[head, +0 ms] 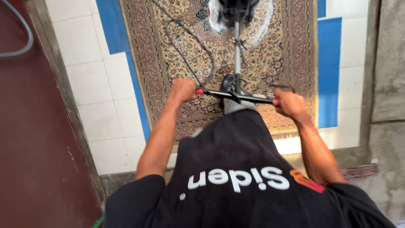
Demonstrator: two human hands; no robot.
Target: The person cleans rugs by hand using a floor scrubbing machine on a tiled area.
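Head view, your left hand (182,90) and right hand (290,104) fisted around the handlebar (236,96) ends, machine head (236,10) perhaps foaming, patterned rug (287,50) beneath the handlebar.

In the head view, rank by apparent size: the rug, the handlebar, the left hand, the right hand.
1. Rug, largest.
2. Handlebar.
3. Left hand and right hand: they look alike, no ranking.
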